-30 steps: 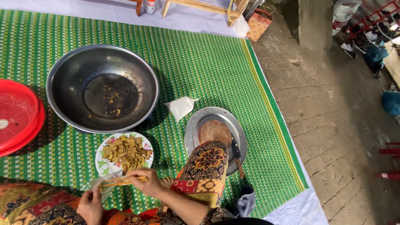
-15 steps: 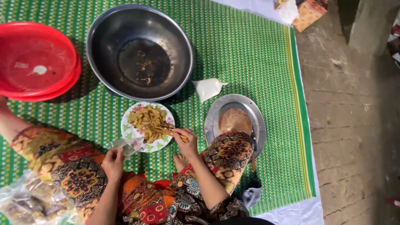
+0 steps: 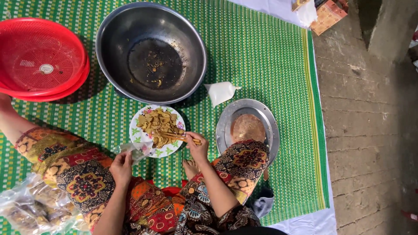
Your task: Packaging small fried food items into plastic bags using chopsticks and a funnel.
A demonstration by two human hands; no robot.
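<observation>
A small flowered plate heaped with brown fried pieces lies on the green woven mat in front of my crossed legs. My right hand grips a pair of wooden chopsticks whose tips reach into the food. My left hand pinches a small clear plastic bag right by the plate's near left edge.
A big steel bowl with crumbs stands behind the plate; red baskets sit at the left. A steel tray with a round wooden board, a white pouch, a bag of food near my knee, and concrete floor at right.
The view has swung so the bowl and plate sit more central. My right hand has brought the chopsticks onto the plate, and my left hand has moved the bag up beside it.
</observation>
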